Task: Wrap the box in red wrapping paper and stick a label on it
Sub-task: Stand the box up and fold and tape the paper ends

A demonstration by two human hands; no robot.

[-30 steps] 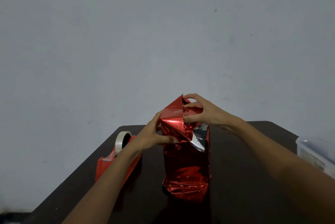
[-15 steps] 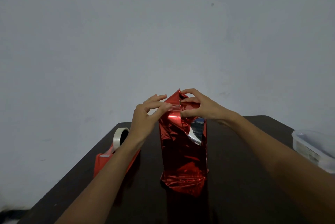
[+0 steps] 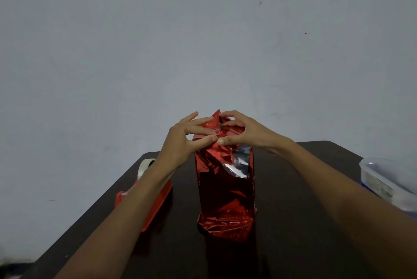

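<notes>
Since the earlier frame, the left hand [image 3: 180,141] has risen from the side of the tall box in shiny red foil wrapping paper [image 3: 225,193] to its top, meeting the right hand [image 3: 243,132]. The box stands upright on the dark surface [image 3: 293,222], near the red tape dispenser [image 3: 144,202]. Left fingers [image 3: 198,124] are partly spread and press the paper; the right fingers pinch the top flap. Probably the fold should be creased flat and tight before taping.
</notes>
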